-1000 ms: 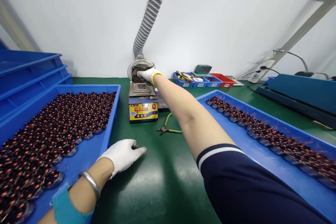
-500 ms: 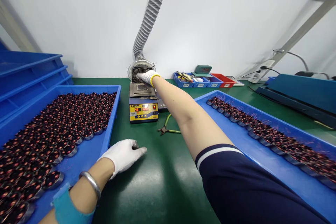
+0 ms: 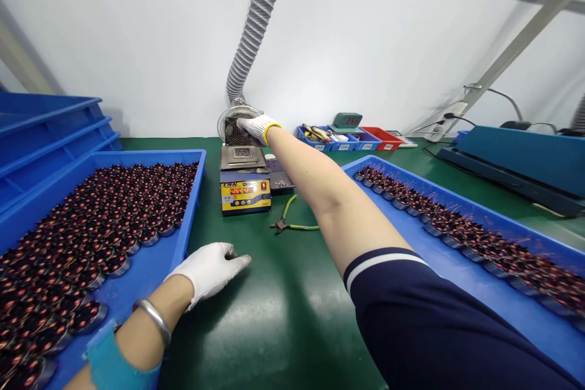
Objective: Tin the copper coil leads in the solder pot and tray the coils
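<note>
My right hand, in a white glove with a yellow cuff, reaches forward over a yellow-fronted solder pot with a lit red display. Its fingers are closed in front of the black round fan grille; whatever they hold is too small or hidden. Nearer to me, my left hand, also white-gloved, hovers or rests low over the green table beside the left blue tray. Thumb and forefinger are apart there, with nothing visible between them. Green-handled cutters lie opened between the solder pot and my right forearm.
Many small round copper-wound parts fill the left tray. Similar parts line the right blue tray. A grey duct hose hangs above the fan. Small bins, a clock and a blue machine stand farther back.
My right hand has lifted slightly and shifted right relative to the solder pot. The display digits have changed. The whole view has swung a little; my left hand keeps its pose.
</note>
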Tool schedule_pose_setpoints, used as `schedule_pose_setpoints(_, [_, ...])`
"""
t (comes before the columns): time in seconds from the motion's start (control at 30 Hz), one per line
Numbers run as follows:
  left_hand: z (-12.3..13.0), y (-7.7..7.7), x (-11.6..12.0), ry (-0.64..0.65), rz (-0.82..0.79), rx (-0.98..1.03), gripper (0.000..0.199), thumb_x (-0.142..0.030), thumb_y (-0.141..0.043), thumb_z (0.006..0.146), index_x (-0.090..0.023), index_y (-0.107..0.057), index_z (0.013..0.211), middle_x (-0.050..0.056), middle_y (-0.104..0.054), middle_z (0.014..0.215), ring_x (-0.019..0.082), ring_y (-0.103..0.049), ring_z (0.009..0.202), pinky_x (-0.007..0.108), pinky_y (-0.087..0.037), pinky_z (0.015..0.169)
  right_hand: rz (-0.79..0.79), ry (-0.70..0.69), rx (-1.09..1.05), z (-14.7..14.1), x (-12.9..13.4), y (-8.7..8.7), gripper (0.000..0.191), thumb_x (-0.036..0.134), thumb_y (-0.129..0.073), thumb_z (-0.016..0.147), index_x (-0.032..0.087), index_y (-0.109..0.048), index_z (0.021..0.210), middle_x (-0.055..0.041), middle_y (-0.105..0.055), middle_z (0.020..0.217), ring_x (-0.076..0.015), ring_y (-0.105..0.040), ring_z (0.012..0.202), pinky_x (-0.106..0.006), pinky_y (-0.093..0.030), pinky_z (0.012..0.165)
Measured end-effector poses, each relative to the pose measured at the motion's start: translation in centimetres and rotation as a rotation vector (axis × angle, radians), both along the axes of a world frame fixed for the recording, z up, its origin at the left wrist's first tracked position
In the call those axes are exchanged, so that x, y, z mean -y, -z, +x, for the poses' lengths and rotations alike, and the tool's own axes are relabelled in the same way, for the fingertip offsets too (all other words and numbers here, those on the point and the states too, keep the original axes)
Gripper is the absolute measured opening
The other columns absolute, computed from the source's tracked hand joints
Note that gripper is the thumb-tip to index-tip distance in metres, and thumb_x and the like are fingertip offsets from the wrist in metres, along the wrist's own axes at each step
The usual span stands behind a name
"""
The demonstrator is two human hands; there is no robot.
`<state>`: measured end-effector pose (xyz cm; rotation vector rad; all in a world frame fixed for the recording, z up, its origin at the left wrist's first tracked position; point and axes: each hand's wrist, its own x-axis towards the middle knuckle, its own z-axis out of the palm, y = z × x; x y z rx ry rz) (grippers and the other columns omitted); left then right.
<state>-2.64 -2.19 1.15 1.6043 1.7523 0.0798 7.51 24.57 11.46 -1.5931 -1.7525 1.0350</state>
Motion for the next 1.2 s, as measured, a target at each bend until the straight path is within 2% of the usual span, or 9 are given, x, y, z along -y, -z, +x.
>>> schedule_pose_setpoints(0.27, [-0.1,0.0,-0.1,0.005,0.02,0.025,0.046,-0.058,-0.048,0.071,-0.018,-0.066,0.083,0.008,-0.07,0.08,0.025,-0.063,0.078,0.03,-0.041,0.066,-0.028,0.004,-0.146,2.1,1.4,0.6,0.023,0.036,-0.051,0.081,0.017,-0.053,0.069,0.001,-0.046,0.052,-0.0094,-0.042,0.043,-0.022,-0.042,0.043])
schedule_pose_setpoints(0.5, [0.0,-0.1,0.0,-0.002,0.01,0.022,0.046,-0.06,-0.046,0.071,-0.018,-0.065,0.078,0.007,-0.068,0.075,0.023,-0.061,0.07,0.03,-0.04,0.062,-0.027,0.029,-0.165,2.8,0.9,2.0,0.028,0.041,-0.051,0.081,0.016,-0.056,0.071,-0.0012,-0.051,0.056,-0.0108,-0.048,0.045,-0.022,-0.044,0.044])
schedule_pose_setpoints(0.73, [0.1,-0.4,0.0,0.014,-0.013,-0.011,0.046,-0.06,-0.043,0.073,-0.019,-0.064,0.081,0.007,-0.067,0.076,0.023,-0.061,0.071,0.03,-0.039,0.062,-0.022,0.027,-0.118,2.5,0.0,2.6,0.031,0.046,-0.058,0.076,0.015,-0.058,0.069,-0.0037,-0.054,0.057,-0.0136,-0.052,0.048,-0.023,-0.044,0.043])
schedule_pose_setpoints(1.0, [0.0,-0.2,0.0,0.011,-0.01,0.003,0.047,-0.06,-0.045,0.072,-0.018,-0.064,0.081,0.007,-0.068,0.075,0.023,-0.062,0.07,0.029,-0.04,0.062,-0.007,0.035,-0.104,2.4,-0.2,2.5,0.029,0.042,-0.06,0.076,0.014,-0.058,0.069,-0.0034,-0.056,0.058,-0.0128,-0.054,0.049,-0.021,-0.044,0.045])
schedule_pose_setpoints(1.2, [0.1,-0.3,0.0,0.02,-0.006,-0.007,0.046,-0.06,-0.043,0.073,-0.019,-0.062,0.079,0.006,-0.066,0.071,0.022,-0.06,0.068,0.03,-0.039,0.061,-0.005,0.025,-0.18,2.9,0.3,1.7,0.022,0.036,-0.057,0.08,0.016,-0.055,0.072,-0.0001,-0.055,0.057,-0.009,-0.05,0.046,-0.018,-0.042,0.044])
